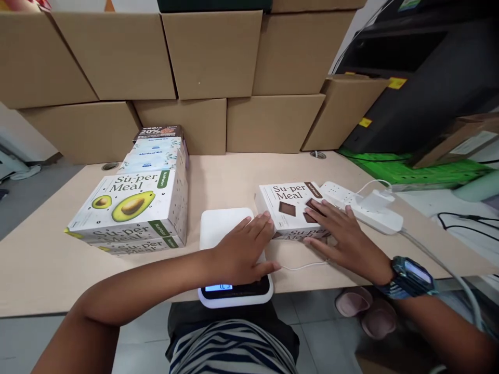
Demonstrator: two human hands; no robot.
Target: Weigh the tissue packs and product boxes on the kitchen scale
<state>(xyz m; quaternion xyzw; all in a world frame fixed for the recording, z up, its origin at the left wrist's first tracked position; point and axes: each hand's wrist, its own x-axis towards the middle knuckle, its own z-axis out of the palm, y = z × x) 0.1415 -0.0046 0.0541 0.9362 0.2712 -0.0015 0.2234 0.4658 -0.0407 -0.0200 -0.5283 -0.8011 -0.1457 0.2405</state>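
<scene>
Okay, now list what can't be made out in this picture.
All in the head view:
- Digits on the white, rounded-square digital scale: too small and blurred.
- Part of its top: hidden by the left hand.
- Right part of the white chocolate-print carton's top: hidden by the right hand.
- Reading on the dark, chunky wristwatch: too small and washed out.
- Top of the dark green object: cut off by the upper edge.

so the desk (218, 176) is a pale wood tone, the cardboard boxes (210, 57) plain brown. avocado box (132, 200) is white with green avocados and dark dots, the other meal box (288, 193) white with brown squares and a brown label. scale (218, 223) is white w/ a black strip and blue display, shirt (230, 348) navy and whitish stripes, crate (436, 171) super bright green.
</scene>
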